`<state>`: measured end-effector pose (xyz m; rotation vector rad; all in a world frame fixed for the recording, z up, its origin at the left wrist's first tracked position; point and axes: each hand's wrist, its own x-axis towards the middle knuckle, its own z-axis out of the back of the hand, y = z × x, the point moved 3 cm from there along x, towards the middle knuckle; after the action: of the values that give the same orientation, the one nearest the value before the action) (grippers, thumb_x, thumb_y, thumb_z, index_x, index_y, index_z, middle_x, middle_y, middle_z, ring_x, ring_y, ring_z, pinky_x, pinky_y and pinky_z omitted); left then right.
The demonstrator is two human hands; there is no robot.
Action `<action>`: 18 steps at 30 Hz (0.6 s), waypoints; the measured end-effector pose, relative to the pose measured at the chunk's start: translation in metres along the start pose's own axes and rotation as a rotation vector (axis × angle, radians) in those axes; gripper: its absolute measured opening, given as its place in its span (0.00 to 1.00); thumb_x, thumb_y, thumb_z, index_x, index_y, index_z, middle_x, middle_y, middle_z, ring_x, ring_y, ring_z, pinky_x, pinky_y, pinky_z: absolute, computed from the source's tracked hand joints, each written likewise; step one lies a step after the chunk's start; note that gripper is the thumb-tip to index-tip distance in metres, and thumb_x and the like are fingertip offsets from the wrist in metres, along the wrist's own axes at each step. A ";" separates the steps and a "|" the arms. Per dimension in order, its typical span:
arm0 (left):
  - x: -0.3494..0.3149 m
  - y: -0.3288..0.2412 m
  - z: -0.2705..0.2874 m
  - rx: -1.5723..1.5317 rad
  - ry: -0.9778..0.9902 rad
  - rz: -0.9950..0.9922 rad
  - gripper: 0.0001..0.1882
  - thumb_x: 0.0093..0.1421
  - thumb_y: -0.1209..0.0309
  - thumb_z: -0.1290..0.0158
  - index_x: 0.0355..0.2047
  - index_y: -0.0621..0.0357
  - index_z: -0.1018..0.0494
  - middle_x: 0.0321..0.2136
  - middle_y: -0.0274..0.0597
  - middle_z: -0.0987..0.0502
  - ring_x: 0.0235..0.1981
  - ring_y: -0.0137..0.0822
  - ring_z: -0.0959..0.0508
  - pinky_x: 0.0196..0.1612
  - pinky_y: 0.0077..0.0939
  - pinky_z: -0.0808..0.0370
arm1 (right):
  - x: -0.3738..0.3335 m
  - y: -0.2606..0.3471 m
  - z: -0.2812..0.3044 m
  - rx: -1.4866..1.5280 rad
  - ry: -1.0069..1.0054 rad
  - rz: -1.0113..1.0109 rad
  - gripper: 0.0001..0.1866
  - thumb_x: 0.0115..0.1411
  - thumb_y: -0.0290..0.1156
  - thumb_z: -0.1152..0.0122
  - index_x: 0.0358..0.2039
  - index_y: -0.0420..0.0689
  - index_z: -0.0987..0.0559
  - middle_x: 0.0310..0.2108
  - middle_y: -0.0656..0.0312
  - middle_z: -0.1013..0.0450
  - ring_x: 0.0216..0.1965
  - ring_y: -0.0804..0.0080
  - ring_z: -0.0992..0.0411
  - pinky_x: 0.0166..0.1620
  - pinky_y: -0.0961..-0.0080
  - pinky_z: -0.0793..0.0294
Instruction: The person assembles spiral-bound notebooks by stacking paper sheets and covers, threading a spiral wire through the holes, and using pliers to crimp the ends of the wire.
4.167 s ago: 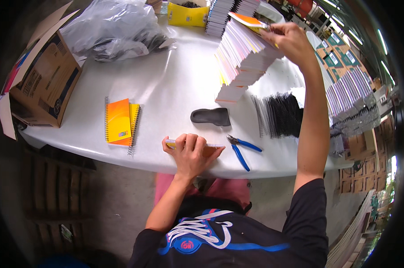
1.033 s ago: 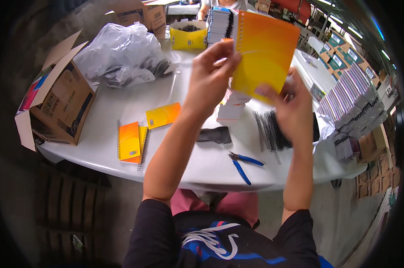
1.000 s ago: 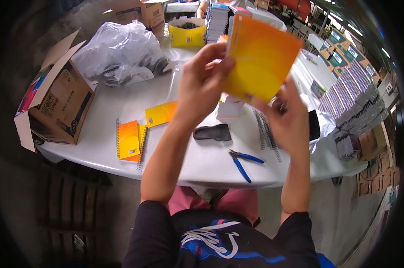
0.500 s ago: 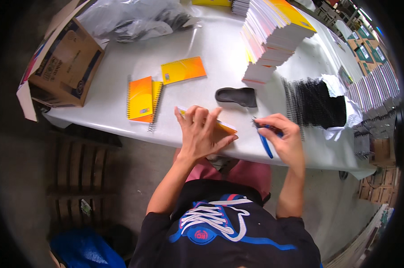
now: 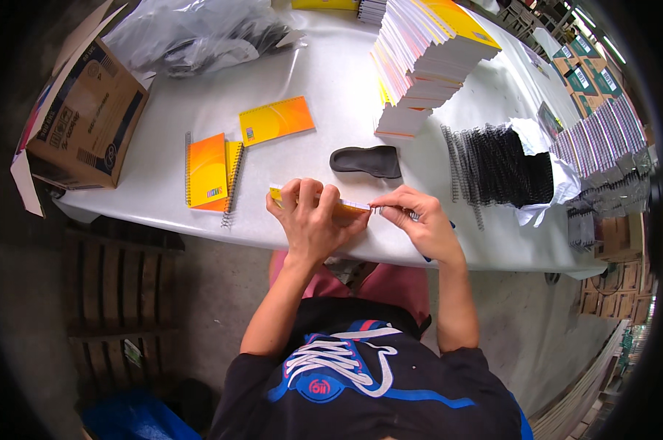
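Note:
A small yellow-orange notebook is held by my left hand, its fingers bent over the top and the thumb along the near side. At the notebook's right end, my right hand pinches at a dark wire coil end. The same hand keeps blue-handled pliers in its palm; their jaws are mostly hidden by the fingers. Just beyond the hands lies a black shoe-shaped piece. Two overlapping spiral notebooks lie to the left, with another yellow-orange notebook behind them.
A tall stack of notebooks stands at the back. Black wire coils lie on white paper at the right, near piled spiral-bound notebooks. An open cardboard box and a clear plastic bag occupy the left of the white table.
My right hand has moved left to the notebook's end, turning the pliers back into the palm. My left hand still holds the notebook. The whole view has shifted slightly.

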<state>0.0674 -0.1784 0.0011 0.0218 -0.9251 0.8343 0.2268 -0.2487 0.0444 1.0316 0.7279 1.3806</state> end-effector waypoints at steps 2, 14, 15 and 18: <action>0.001 0.000 0.001 0.004 0.044 0.006 0.25 0.36 0.45 0.37 0.26 0.48 0.30 0.33 0.34 0.33 0.44 0.40 0.35 0.45 0.55 0.46 | 0.003 -0.008 0.002 0.078 0.057 -0.010 0.08 0.57 0.23 0.43 0.37 0.40 0.19 0.26 0.60 0.28 0.26 0.75 0.33 0.31 0.78 0.32; 0.005 0.007 0.010 -0.062 0.077 -0.059 0.29 0.36 0.41 0.38 0.26 0.51 0.30 0.33 0.36 0.34 0.42 0.41 0.36 0.45 0.42 0.44 | 0.005 0.009 0.002 -0.239 0.230 0.084 0.17 0.57 0.27 0.40 0.47 0.43 0.27 0.31 0.57 0.28 0.24 0.71 0.30 0.30 0.76 0.29; 0.005 0.008 0.010 -0.059 0.086 -0.065 0.29 0.37 0.41 0.38 0.26 0.52 0.30 0.33 0.37 0.34 0.42 0.41 0.36 0.46 0.42 0.43 | 0.005 0.005 0.002 -0.217 0.308 0.036 0.17 0.57 0.27 0.41 0.48 0.44 0.27 0.34 0.56 0.28 0.26 0.70 0.29 0.31 0.77 0.29; 0.004 0.011 0.012 -0.077 0.124 -0.066 0.29 0.37 0.42 0.38 0.26 0.53 0.30 0.34 0.37 0.34 0.43 0.42 0.36 0.46 0.42 0.43 | 0.020 -0.004 0.009 -0.088 0.425 -0.151 0.17 0.58 0.27 0.45 0.50 0.47 0.27 0.43 0.57 0.29 0.38 0.67 0.28 0.39 0.75 0.28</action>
<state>0.0532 -0.1729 0.0083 -0.0657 -0.8350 0.7305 0.2386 -0.2302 0.0480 0.6041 1.0237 1.5010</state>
